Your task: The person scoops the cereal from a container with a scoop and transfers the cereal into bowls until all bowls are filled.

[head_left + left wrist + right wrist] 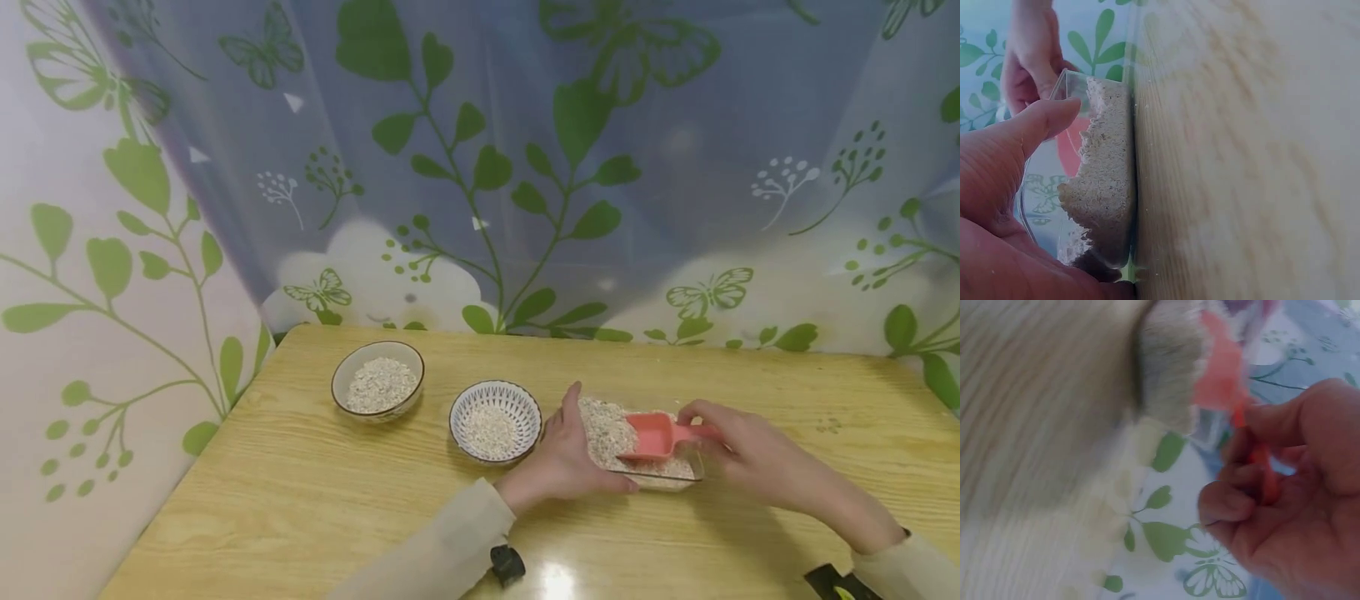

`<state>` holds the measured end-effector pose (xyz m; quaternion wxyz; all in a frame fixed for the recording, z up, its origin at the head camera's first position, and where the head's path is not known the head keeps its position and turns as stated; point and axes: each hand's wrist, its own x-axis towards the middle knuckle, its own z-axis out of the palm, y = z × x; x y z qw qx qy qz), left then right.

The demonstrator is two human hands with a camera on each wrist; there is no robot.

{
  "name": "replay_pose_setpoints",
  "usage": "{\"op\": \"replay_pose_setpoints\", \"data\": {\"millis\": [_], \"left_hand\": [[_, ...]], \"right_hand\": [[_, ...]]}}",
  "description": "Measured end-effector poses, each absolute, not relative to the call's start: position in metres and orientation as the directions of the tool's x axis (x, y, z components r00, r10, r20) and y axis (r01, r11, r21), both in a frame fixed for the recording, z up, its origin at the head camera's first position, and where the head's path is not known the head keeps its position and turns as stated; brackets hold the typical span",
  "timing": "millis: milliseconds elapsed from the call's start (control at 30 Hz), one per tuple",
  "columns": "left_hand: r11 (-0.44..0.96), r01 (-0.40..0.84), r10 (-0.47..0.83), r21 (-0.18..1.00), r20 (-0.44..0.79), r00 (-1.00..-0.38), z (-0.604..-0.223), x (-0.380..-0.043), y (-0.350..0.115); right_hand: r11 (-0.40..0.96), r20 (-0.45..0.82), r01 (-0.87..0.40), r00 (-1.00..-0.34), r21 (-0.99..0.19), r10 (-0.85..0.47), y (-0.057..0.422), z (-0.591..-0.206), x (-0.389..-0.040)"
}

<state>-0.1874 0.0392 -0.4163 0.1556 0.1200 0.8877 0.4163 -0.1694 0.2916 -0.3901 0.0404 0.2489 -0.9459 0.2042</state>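
Note:
A clear rectangular container (678,482) of oat flakes (1107,169) stands at the right of the table. My left hand (564,458) holds its left end, thumb along the near side and fingers toward the far side; in the left wrist view the thumb lies by the rim. My right hand (757,454) grips the handle of a pink-red scoop (652,436), fingers curled round it in the right wrist view. The scoop's front end is down in the flakes. Close to my left hand sits a small patterned bowl (459,425) with some flakes in it.
Farther left is a larger dark-rimmed bowl (341,390) that also holds flakes. Everything stands on a wooden table (300,517). A cloth with leaves and butterflies (480,167) hangs behind the table's far edge.

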Motion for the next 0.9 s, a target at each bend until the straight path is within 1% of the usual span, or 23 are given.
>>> {"op": "replay_pose_setpoints", "data": {"millis": [167, 267, 400, 567, 733, 833, 900], "left_hand": [[0.627, 0.082, 0.342, 0.775, -0.179, -0.923, -0.417, -0.188, 0.039], [0.629, 0.083, 0.343, 0.773, -0.179, -0.922, -0.416, -0.188, 0.039], [0.635, 0.086, 0.344, 0.767, -0.182, -0.921, -0.417, -0.188, 0.039], [0.638, 0.088, 0.346, 0.765, -0.182, -0.920, -0.417, -0.188, 0.039], [0.635, 0.087, 0.348, 0.768, -0.183, -0.920, -0.417, -0.189, 0.038], [0.635, 0.084, 0.347, 0.768, -0.186, -0.919, -0.416, -0.189, 0.038], [0.634, 0.081, 0.346, 0.769, -0.188, -0.919, -0.417, -0.189, 0.038]], "right_hand": [[0.722, 0.341, -0.623, -0.777, -0.301, -0.529, 0.294, -0.403, -0.177], [0.691, 0.384, -0.668, -0.735, -0.276, -0.558, 0.293, -0.407, -0.181], [0.661, 0.390, -0.692, -0.716, -0.290, -0.579, 0.290, -0.410, -0.181], [0.654, 0.395, -0.689, -0.720, -0.312, -0.570, 0.285, -0.414, -0.178], [0.659, 0.401, -0.668, -0.740, -0.346, -0.540, 0.282, -0.417, -0.177], [0.651, 0.385, -0.644, -0.764, -0.402, -0.519, 0.282, -0.418, -0.175], [0.638, 0.355, -0.615, -0.788, -0.463, -0.503, 0.283, -0.417, -0.173]]}}
